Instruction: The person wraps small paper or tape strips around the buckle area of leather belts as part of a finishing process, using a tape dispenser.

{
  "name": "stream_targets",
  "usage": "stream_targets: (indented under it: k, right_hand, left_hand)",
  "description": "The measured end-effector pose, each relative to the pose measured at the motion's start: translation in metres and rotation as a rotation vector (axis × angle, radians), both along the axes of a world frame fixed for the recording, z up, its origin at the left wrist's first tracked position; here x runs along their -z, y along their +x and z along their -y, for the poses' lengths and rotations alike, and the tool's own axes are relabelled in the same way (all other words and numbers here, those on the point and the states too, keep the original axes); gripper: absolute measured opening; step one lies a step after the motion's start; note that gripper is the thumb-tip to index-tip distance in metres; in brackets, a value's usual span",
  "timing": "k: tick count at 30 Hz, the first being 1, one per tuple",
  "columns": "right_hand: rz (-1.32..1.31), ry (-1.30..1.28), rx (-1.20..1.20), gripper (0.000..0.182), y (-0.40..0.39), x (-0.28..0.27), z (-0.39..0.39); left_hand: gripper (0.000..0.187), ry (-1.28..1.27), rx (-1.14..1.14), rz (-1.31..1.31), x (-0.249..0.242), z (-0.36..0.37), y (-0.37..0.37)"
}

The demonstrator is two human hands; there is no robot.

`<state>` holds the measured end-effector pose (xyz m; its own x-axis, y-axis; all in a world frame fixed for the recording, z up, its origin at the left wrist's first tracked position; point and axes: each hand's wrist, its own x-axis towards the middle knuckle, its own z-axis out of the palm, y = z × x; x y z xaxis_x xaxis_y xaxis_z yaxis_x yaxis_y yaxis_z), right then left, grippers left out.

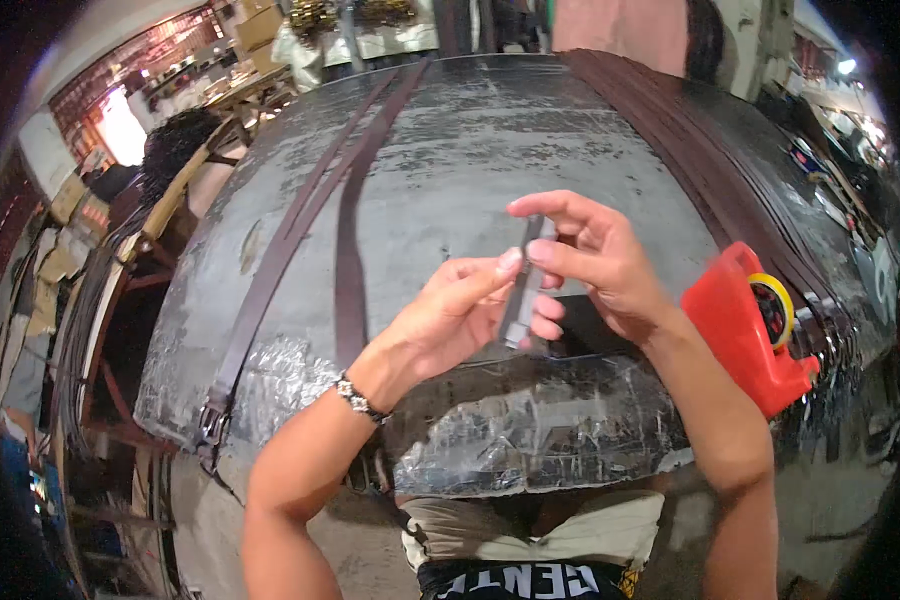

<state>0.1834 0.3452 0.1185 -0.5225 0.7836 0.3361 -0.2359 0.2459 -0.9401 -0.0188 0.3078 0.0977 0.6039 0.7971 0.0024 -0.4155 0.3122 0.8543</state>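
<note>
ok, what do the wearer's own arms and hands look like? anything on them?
Both the left hand and right hand are ungloved, with no rings that I can see. The arms are bare as far as the frame shows; no sleeves in view. The left wrist has a dark bracelet with pale, shiny ornaments. Nothing visible on the right wrist. No cables or markings seen.

worn grey table [470, 190] — brown straps [675, 140] along both sides, red tape dispenser [725, 320]

A single head-worn view looks forward and down — near, from behind and above the left hand [448, 308] and right hand [602, 258] — taking in the tabletop [480, 190] from near edge to far edge, bowed wide.
</note>
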Motion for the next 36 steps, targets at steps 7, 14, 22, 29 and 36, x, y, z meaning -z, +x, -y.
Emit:
stream_targets:
  k: [7, 14, 22, 29, 36]
  right_hand:
    - [0.068, -0.01, 0.078, 0.038, -0.007, -0.002, 0.005]
    - [0.188, 0.126, 0.265, 0.039, -0.009, 0.006, 0.003]
    - [0.284, 0.318, 0.228, 0.038, -0.009, 0.006, 0.005]
    - [0.244, 0.402, 0.206, 0.083, -0.014, 0.001, 0.013]
    - [0.409, 0.666, 0.209, 0.099, -0.019, 0.002, 0.026]
  left_hand:
    - [0.039, 0.026, -0.103, 0.074, 0.006, -0.001, 0.004]
    - [0.035, 0.041, -0.12, 0.089, 0.009, -0.004, 0.002]
    - [0.032, 0.02, -0.148, 0.091, 0.009, -0.005, 0.003]
    - [0.029, -0.007, -0.241, 0.104, 0.011, -0.01, 0.001]
    - [0.033, -0.037, -0.192, 0.058, 0.006, -0.01, -0.001]
